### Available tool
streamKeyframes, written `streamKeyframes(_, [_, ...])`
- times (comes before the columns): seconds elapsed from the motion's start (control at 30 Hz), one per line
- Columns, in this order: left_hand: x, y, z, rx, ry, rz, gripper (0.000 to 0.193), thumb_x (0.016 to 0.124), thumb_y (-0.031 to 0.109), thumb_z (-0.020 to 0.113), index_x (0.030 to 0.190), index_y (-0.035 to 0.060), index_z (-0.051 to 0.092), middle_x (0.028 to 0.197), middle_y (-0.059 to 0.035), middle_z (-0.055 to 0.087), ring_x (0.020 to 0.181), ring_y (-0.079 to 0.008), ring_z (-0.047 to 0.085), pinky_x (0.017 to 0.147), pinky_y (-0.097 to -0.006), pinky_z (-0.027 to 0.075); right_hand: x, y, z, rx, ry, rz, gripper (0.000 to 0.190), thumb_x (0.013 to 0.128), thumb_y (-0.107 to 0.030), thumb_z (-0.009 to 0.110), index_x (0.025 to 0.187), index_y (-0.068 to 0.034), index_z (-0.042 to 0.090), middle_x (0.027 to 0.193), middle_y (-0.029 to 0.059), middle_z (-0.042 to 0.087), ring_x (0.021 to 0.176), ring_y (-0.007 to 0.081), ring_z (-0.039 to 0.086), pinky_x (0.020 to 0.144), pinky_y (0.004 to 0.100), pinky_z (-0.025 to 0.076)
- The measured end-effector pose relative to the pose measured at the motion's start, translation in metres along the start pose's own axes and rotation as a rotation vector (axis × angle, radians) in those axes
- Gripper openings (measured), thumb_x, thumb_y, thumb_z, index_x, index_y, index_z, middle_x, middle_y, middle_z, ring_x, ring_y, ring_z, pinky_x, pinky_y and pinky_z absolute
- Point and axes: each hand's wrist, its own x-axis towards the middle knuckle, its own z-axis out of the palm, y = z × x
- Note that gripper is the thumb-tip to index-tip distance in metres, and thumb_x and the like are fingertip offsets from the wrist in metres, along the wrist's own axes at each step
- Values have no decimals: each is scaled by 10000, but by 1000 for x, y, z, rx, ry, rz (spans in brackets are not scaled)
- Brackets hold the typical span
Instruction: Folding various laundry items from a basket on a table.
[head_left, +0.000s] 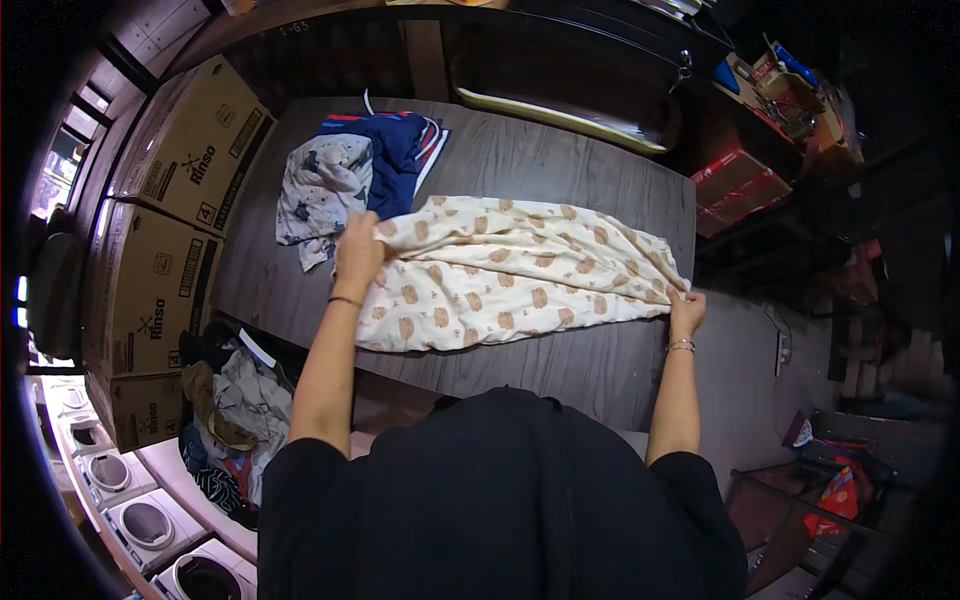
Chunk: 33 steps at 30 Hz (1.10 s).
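Across the grey wood-grain table stretches a cream cloth garment printed with brown animal figures. My left hand grips its left end, and my right hand pinches the narrow gathered right end near the table's edge. Creases run lengthwise between the two hands. Just beyond my left hand lies a crumpled white-and-grey patterned cloth. It rests partly against a navy blue garment with red and white trim. The exact kind of the cream garment cannot be made out.
Stacked Rinso cardboard boxes stand along the left side. Below them is a heap of mixed laundry. Front-loading machines line the lower left. At the upper right, a box of odds and ends sits above a red carton.
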Motion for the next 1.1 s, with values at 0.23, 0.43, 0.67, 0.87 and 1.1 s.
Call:
streamKeyframes(0.23, [-111,-27,-31,11,113,9,174,720,-31,507,891,1,507,976,-181,480,889,-381,503,736,-434,427,10,-4,4,-361,-54,-109,445,618,-146,721,1003,45,603,1008,276,583,936,406,558,850,438,426])
streamKeyframes(0.43, [-108,10,-30,35,190,-108,297,712,16,540,1006,-2,502,1123,-174,475,1024,-369,448,876,-432,365,34,9,-6,156,-308,307,281,691,-49,604,941,78,601,983,214,612,920,306,607,778,374,490])
streamKeyframes(0.67, [-106,24,-21,-19,248,-169,376,713,42,584,1079,14,500,1167,-186,449,1075,-366,430,928,-428,341,-83,-102,8,512,-762,-250,368,770,-79,629,1119,-17,531,950,79,611,840,149,593,714,282,488])
streamKeyframes(0.87, [-114,0,-11,-126,234,-344,419,729,77,622,1124,23,494,1148,-169,461,1096,-349,431,950,-394,335,-133,-110,43,712,-709,-105,570,741,-185,702,1237,-24,471,1135,111,524,927,215,540,828,331,438])
streamKeyframes(1.1, [-127,-59,14,-673,184,-802,661,777,311,656,1258,-55,386,1124,-198,514,994,-250,504,849,-334,403,-118,-103,78,-233,-575,-288,537,646,-277,673,1061,44,557,1065,241,521,994,375,512,863,411,408])
